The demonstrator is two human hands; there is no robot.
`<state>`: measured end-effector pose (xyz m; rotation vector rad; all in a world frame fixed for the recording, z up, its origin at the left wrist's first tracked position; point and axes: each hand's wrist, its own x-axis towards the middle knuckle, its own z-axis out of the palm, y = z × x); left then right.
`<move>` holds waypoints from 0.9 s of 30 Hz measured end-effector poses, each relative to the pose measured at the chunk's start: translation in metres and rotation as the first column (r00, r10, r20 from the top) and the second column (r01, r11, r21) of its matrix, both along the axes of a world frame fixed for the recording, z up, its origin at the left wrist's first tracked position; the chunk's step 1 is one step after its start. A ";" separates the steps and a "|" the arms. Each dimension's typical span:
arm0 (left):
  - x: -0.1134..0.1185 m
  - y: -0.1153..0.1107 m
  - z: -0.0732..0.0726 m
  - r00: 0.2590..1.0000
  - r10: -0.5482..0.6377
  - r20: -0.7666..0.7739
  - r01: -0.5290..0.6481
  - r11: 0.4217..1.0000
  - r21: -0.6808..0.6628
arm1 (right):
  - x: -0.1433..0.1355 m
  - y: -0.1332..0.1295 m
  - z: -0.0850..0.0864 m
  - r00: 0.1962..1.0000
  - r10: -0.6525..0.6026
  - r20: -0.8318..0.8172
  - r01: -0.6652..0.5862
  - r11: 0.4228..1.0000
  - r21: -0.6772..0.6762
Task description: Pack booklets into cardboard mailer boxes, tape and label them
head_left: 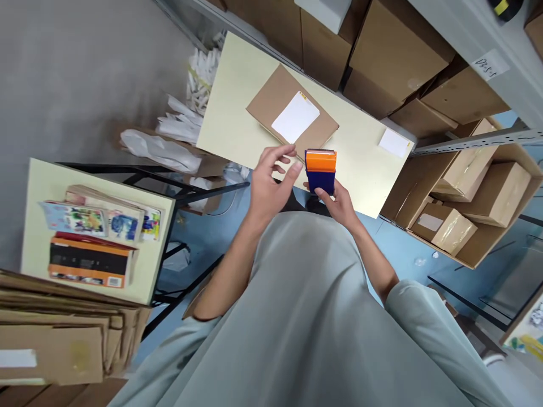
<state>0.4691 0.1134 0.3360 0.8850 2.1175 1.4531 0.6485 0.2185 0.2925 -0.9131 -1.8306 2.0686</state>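
My right hand (pixel 338 204) grips a small boxy thing (pixel 321 175) with an orange upper part and a dark blue lower part; its exact kind I cannot make out. The thumb lies along its lower right side, and most of the fingers are hidden. Just left of it, my left hand (pixel 272 180) hovers with fingers bent and apart, holding nothing. Beyond both hands, a flat brown cardboard box (pixel 268 105) rests on the cream tabletop (pixel 356 133). A white label (pixel 296 117) with a small yellow mark is on the box's top.
Another white label (pixel 393 142) lies at the table's right end. To the right, a large open carton (pixel 475 257) holds several smaller boxes. Shelved cartons (pixel 394 51) line the back. At left, books (pixel 91 260) lie on a side table above stacked flattened cardboard (pixel 55 345).
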 end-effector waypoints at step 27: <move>-0.019 0.010 0.015 0.961 -0.253 0.109 0.248 0.967 0.057 | 0.053 0.032 0.023 0.935 0.224 0.276 -0.337 0.804 0.490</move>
